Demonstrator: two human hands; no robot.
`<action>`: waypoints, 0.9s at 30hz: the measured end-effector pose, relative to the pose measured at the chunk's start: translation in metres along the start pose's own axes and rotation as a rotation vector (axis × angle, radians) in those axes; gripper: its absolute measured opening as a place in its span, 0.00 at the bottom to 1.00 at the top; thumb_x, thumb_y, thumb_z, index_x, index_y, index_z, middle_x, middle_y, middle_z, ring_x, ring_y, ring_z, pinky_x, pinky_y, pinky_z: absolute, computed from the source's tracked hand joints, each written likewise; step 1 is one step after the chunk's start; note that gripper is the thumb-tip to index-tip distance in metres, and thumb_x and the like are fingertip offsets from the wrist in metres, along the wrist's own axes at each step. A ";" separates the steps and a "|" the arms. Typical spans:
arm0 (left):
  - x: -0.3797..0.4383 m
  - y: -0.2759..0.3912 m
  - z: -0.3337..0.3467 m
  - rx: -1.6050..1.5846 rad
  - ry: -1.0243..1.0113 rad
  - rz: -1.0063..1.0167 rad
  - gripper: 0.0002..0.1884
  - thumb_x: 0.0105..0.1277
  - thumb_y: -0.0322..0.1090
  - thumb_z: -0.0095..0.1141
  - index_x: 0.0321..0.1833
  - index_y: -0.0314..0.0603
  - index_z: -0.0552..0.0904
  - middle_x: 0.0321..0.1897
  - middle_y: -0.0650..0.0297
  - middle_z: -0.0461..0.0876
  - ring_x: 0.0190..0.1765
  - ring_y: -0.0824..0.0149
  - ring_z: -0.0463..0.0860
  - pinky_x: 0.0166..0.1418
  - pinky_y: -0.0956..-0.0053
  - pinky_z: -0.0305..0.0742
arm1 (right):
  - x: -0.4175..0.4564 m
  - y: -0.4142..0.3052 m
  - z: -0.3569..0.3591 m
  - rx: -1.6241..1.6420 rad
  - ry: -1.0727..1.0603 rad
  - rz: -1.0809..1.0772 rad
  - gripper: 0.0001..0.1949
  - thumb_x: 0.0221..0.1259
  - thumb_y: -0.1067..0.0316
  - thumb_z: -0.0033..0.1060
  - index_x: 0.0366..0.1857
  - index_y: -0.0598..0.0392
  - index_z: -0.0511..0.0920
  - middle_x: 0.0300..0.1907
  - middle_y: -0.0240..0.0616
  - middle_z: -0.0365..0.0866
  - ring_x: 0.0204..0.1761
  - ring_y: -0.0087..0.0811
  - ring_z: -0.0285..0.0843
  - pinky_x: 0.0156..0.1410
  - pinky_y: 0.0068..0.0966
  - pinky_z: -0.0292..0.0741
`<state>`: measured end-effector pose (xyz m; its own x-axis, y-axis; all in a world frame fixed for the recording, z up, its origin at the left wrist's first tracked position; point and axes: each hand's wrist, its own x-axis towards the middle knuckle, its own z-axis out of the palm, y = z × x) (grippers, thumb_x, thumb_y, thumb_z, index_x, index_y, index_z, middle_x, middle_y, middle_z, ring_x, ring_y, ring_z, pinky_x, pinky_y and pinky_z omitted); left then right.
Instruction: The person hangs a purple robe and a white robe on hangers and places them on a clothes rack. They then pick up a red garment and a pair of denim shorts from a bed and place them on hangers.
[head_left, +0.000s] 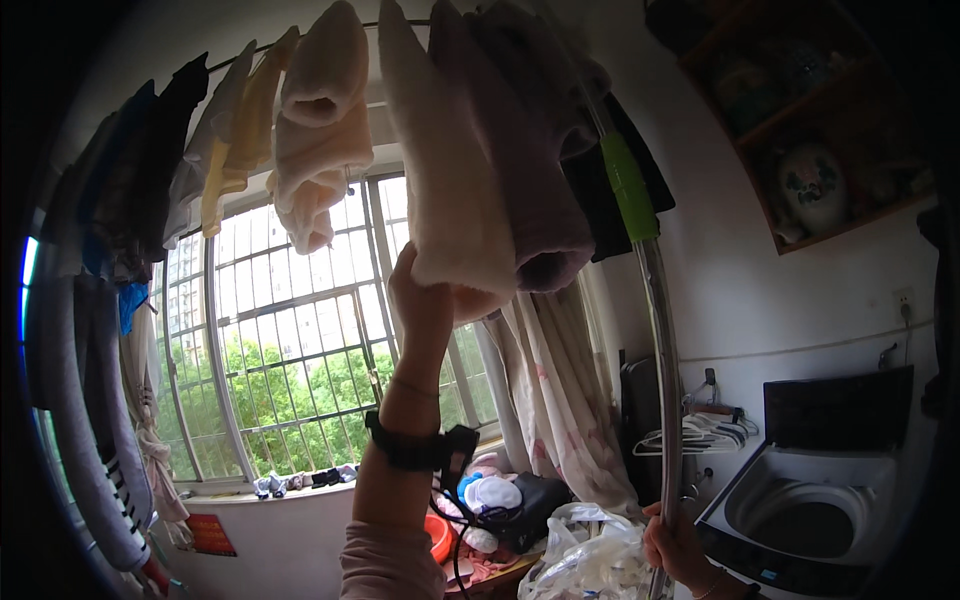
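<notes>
My left hand reaches up and grips the lower end of a cream fleece garment, perhaps a sleeve or a leg. A mauve fleece garment hangs right beside it. On the right, my right hand is closed around the lower part of a metal pole with a green grip sleeve. The pole stands nearly upright, and its top is too dim to make out. Another cream fleece garment hangs left of the one in my left hand.
More clothes hang at the left, among them grey trousers. Behind is a barred window with a curtain. An open top-loading washing machine, white hangers, plastic bags and a wall shelf are at the right.
</notes>
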<state>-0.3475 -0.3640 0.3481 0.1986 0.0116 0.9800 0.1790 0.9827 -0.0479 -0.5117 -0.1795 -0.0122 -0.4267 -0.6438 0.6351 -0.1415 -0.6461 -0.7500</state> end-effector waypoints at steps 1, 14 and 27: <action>0.006 0.001 0.004 -0.034 0.054 0.080 0.07 0.55 0.25 0.51 0.36 0.35 0.79 0.23 0.56 0.81 0.31 0.70 0.79 0.36 0.74 0.73 | -0.007 -0.005 0.001 0.013 -0.007 -0.013 0.16 0.66 0.57 0.52 0.48 0.56 0.66 0.18 0.28 0.66 0.13 0.17 0.61 0.19 0.17 0.60; -0.038 0.017 -0.017 -0.083 -0.548 0.158 0.29 0.62 0.40 0.61 0.64 0.41 0.68 0.53 0.56 0.78 0.52 0.61 0.79 0.52 0.67 0.75 | -0.089 -0.031 0.054 -0.130 -0.264 -0.135 0.10 0.66 0.64 0.51 0.46 0.55 0.72 0.21 0.21 0.64 0.20 0.12 0.59 0.24 0.12 0.60; -0.150 0.076 -0.198 -1.266 -0.574 -1.043 0.23 0.74 0.52 0.39 0.57 0.38 0.68 0.37 0.60 0.76 0.37 0.65 0.78 0.40 0.71 0.76 | -0.114 0.006 0.242 0.146 -0.123 0.260 0.11 0.69 0.56 0.49 0.42 0.52 0.68 0.16 0.26 0.63 0.13 0.16 0.56 0.18 0.17 0.56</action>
<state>-0.1724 -0.3279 0.1594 -0.7710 -0.1459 0.6199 0.6357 -0.1177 0.7629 -0.2478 -0.2090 -0.0449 -0.3198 -0.8337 0.4501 0.0910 -0.4999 -0.8613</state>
